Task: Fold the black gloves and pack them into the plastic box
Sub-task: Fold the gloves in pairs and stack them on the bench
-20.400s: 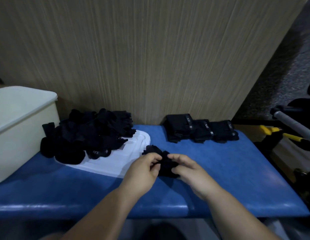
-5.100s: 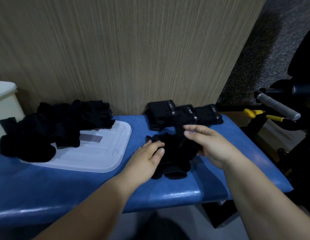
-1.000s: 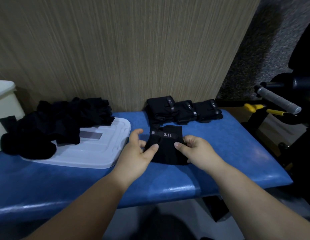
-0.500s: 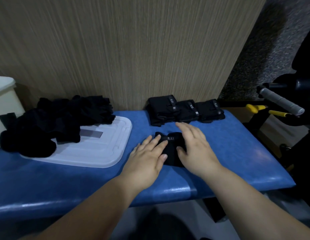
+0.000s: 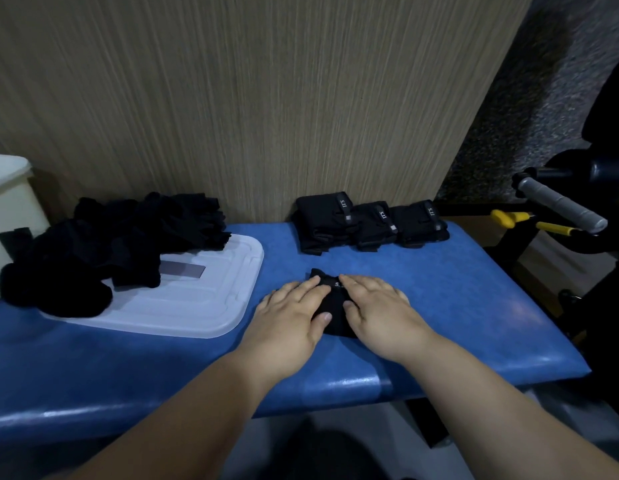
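Pressing folded black fabric glove point(image 5: 330, 297) onto blue padded surface point(image 5: 474, 306), left hand point(image 5: 287, 317) and right hand point(image 5: 380, 310) flat now, fingers straight, not pinching. Fold seemingly finished, though mostly covered.

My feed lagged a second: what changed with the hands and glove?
The left hand and right hand let go of the folded glove and now press it flat on the blue bench. Three folded gloves, loose pile and white lid stayed put.

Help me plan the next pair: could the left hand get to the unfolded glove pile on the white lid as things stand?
Probably yes. The left hand lies flat on the folded glove, gripping nothing; the unfolded glove pile sits to its left on the white lid, nothing between.
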